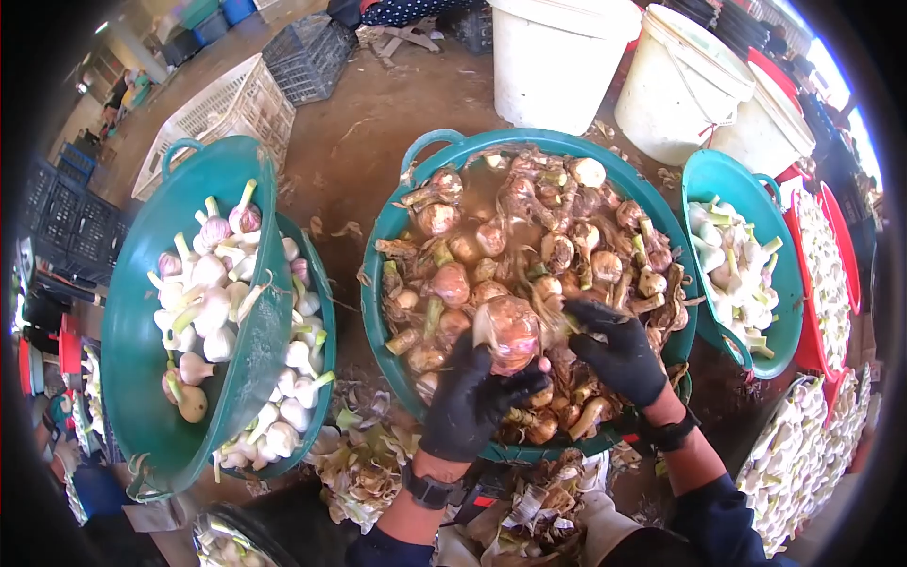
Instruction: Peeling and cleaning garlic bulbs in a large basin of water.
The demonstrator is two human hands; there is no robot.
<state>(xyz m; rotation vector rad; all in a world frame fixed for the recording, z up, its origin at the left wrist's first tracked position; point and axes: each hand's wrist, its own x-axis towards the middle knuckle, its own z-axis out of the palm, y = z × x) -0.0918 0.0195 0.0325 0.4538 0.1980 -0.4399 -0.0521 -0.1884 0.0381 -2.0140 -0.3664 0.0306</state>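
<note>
My left hand (471, 404), in a black glove, holds a large garlic bulb (507, 333) with wet brownish-pink skin. Beside it my right hand (616, 347), also gloved in black, reaches to strands of loose wet husk (549, 305) at the bulb's side. Whether its fingers pinch the husk cannot be made out. Both hands are over a green tub (371, 283) of muddy water, packed with unpeeled garlic bulbs (450, 283) and stalks. To the left, a tilted green tub (134, 340) holds cleaned white garlic bulbs (212, 308), resting over another green tub (330, 354) of the same.
White plastic buckets (560, 64) stand beyond the soaking tub, with a white crate (212, 113) and a black crate (310, 57) at upper left. On the right are a green tub (786, 319) and red tubs (843, 241) of white garlic. Peeled skins (361, 468) cover the near floor.
</note>
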